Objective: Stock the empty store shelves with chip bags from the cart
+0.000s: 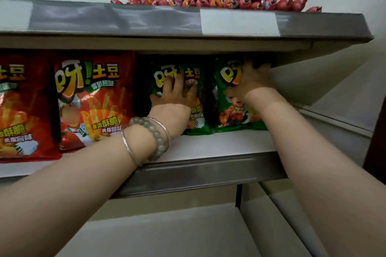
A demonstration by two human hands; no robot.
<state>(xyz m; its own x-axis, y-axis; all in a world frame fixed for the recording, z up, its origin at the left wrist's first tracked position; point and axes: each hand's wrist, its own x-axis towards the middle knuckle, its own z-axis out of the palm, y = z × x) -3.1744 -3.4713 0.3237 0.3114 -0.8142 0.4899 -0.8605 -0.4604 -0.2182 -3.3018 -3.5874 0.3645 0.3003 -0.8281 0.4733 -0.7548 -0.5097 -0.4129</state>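
Two green bags (230,120) under splayed left hand (174,95), right hand (249,81)

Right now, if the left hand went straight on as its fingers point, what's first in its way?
The left green chip bag: the left hand touches it now. Behind it is too dark to tell.

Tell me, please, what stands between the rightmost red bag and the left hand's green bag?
Only a dark bare gap, head view, between red bag and green bag, beside the left hand.
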